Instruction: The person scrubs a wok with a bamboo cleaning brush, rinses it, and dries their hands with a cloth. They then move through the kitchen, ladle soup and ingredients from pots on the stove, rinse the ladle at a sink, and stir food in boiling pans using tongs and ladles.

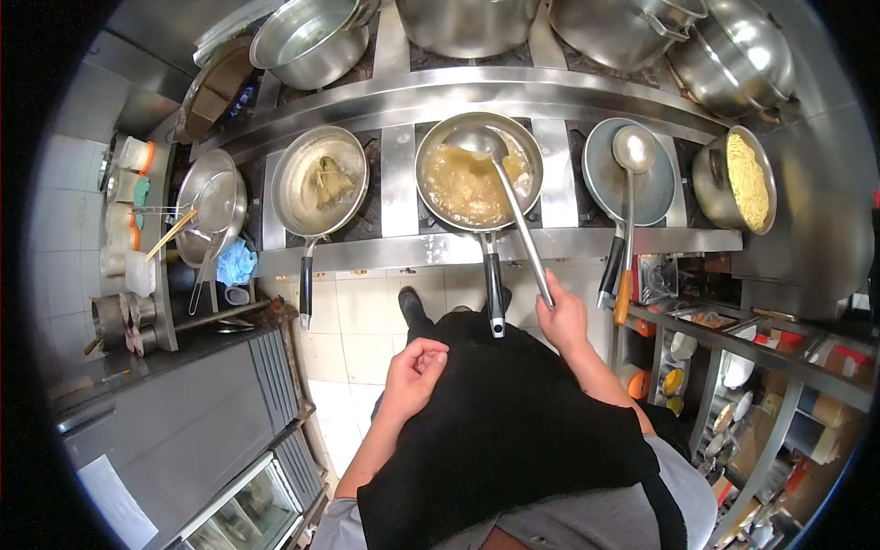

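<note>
My right hand (563, 317) is wrapped round the end of a long metal ladle (522, 220). The ladle's bowl dips into a bubbling yellowish-brown liquid (472, 192) in the middle frying pan (489, 226). That pan's black handle (496, 293) points towards me, and neither hand touches it. In front of my black apron (513, 412), my left hand (417, 371) hovers with its fingers curled in and nothing visible in them. The left frying pan (286, 197), nearest to that hand, holds a folded greenish-brown clump (332, 181).
A grey-blue pan (600, 197) on the right carries a wooden-handled ladle (631, 183). Beyond it stands a pot (710, 179) of yellow food. Large steel pots (316, 55) line the back. At left, a strainer (215, 183) and chopsticks (172, 235) lie over a bowl.
</note>
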Motion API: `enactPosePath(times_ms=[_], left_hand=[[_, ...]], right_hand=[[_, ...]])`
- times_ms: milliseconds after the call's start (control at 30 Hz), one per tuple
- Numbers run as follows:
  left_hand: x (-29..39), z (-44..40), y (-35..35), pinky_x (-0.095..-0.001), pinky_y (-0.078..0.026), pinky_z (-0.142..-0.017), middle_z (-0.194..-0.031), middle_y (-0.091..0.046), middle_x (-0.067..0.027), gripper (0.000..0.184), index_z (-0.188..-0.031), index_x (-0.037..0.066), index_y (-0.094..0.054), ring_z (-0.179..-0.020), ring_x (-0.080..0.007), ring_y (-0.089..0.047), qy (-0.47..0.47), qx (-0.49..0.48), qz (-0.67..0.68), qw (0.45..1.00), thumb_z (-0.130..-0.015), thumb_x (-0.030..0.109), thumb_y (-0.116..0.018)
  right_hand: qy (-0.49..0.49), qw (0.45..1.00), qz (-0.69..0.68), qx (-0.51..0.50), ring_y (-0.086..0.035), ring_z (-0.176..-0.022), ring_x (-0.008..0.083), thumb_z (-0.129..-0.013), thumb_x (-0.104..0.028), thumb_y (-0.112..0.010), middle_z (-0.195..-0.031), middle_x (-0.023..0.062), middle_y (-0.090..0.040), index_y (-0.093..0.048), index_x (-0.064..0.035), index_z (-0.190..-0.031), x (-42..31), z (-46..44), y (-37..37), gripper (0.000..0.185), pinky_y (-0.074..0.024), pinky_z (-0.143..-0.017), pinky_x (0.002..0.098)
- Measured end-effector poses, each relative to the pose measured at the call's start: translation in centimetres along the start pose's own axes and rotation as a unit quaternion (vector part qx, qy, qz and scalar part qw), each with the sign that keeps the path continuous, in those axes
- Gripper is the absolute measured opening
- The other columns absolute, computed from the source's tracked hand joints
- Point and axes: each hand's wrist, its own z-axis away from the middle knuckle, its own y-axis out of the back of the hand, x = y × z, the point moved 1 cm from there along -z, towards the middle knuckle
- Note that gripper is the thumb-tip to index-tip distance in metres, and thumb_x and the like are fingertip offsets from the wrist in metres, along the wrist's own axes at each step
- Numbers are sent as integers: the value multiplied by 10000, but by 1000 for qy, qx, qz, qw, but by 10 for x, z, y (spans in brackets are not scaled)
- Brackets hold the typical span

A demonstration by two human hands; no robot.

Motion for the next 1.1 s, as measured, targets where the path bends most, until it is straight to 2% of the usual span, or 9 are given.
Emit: enactPosePath(times_ms=[233,567,767,867,967,1000,1033,1067,1100], left_hand=[[-2,2,17,-171,-341,-572,-704,-504,96,70,-973,30,-664,-622,3,-392,-17,-8,-9,1000,-933,87,-656],[6,-15,53,-162,-354,-621,-796,-556,77,91,-1013,20,-656,-682,4,-428,-27,-84,0,996,-936,67,-643],[20,-42,118,-171,-387,-643,-821,-580,57,98,-1025,18,-654,-709,-5,-467,-50,-209,-11,977,-939,63,-638],[19,-56,163,-178,-409,-645,-814,-588,51,105,-1026,17,-655,-710,-9,-487,-44,-276,-49,959,-939,75,-645],[26,-67,188,-181,-421,-638,-801,-592,51,120,-1033,22,-660,-707,-11,-496,-56,-343,-77,935,-936,93,-653],[29,-67,193,-182,-423,-635,-796,-592,52,126,-1036,25,-662,-706,-12,-498,-61,-360,-80,928,-934,100,-656],[29,-67,199,-181,-416,-628,-771,-585,58,138,-1045,32,-666,-696,-12,-491,-72,-370,-88,922,-931,109,-659],[30,-62,212,-182,-417,-630,-779,-587,58,140,-1047,33,-667,-696,-12,-490,-73,-387,-107,913,-930,110,-658],[34,-59,221,-183,-417,-631,-786,-590,57,142,-1049,34,-667,-696,-11,-489,-78,-405,-123,903,-930,111,-658]], right_hand=[[17,993,117,4,-654,-842,368,-816,-185,-689,-951,154,-665,-464,-159,-1435,21,-21,-36,659,-528,-737,474],[-45,994,89,-43,-637,-1016,359,-828,-313,-664,-1075,187,-654,-482,-104,-1389,13,-14,-37,625,-521,-874,466],[-174,972,159,27,-525,-1223,363,-830,-296,-676,-1361,207,-506,-441,-96,-1418,-39,4,-29,664,-479,-971,460],[-55,948,214,229,-448,-1304,345,-867,-228,-623,-1446,197,-416,-431,-108,-1434,-103,24,-19,610,-425,-1045,467],[144,872,412,221,-435,-1317,382,-783,-141,-649,-1474,220,-363,-436,-69,-1425,-166,67,8,680,-379,-1094,455],[84,877,456,126,-450,-1335,326,-724,-58,-638,-1448,199,-445,-495,-82,-1390,-177,83,16,682,-399,-1079,430],[-191,884,386,-183,-554,-1248,277,-721,-49,-647,-1390,181,-532,-566,-84,-1323,-106,119,-5,608,-464,-1012,414],[-339,778,310,-428,-637,-1026,267,-783,-132,-659,-1236,165,-620,-615,-69,-1240,-92,166,-1,464,-525,-887,404],[-440,588,222,-642,-720,-803,256,-844,-214,-671,-1083,150,-709,-664,-53,-1157,-81,215,4,352,-586,-763,394]])
